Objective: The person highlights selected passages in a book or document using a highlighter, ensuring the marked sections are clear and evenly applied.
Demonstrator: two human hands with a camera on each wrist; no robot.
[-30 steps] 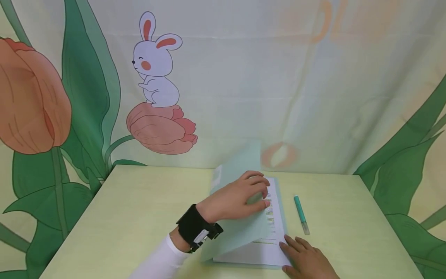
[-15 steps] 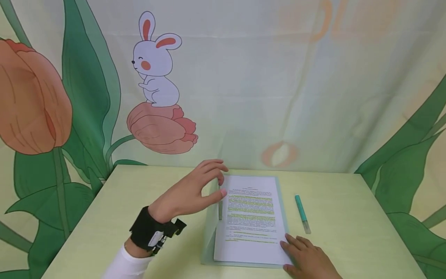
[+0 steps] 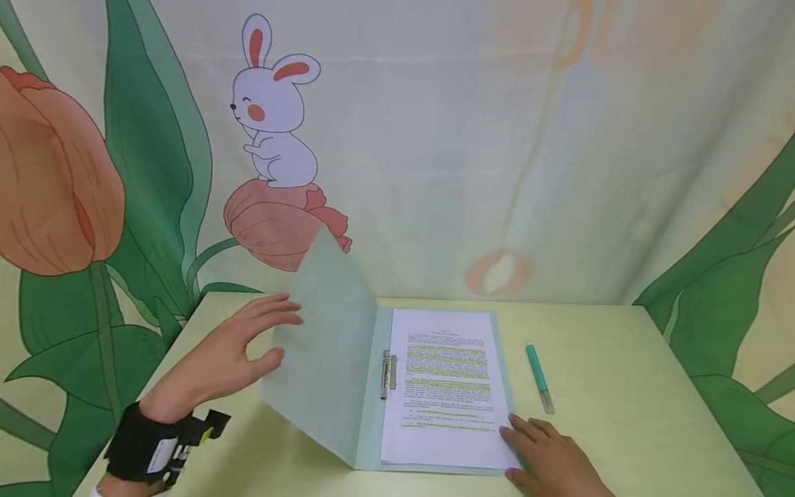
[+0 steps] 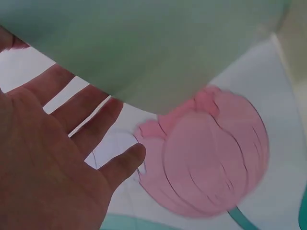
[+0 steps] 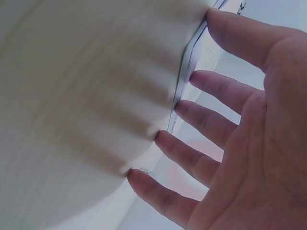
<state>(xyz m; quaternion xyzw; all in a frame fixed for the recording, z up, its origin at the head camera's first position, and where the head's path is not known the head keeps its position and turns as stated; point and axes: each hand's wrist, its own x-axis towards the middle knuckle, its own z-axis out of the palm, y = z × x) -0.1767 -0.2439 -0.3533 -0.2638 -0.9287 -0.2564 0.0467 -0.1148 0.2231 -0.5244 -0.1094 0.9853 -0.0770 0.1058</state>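
Note:
A pale green clip folder (image 3: 366, 442) lies on the table, its front cover (image 3: 323, 359) swung up and leaning left. Inside it is a stack of white printed sheets (image 3: 447, 442) with yellow highlighted lines, beside a metal clip (image 3: 384, 375). My left hand (image 3: 217, 362) is at the cover's outer edge, fingers spread and loosely bent; in the left wrist view the cover (image 4: 144, 52) hides some fingertips. At the folder's lower right corner my right hand (image 3: 553, 459) rests with fingers spread. Fingertips (image 5: 196, 77) of it touch the folder's edge and the table.
To the right of the folder lies a teal-capped pen (image 3: 539, 376) with a clear end. The pale yellow table (image 3: 621, 386) ends at a hanging cloth (image 3: 422, 138) printed with a rabbit and tulips. My left wrist wears a black strap (image 3: 139, 445).
My left hand has moved left, and the folder's cover has swung from over the sheets to the left, uncovering the page and clip. The right hand stays at the corner.

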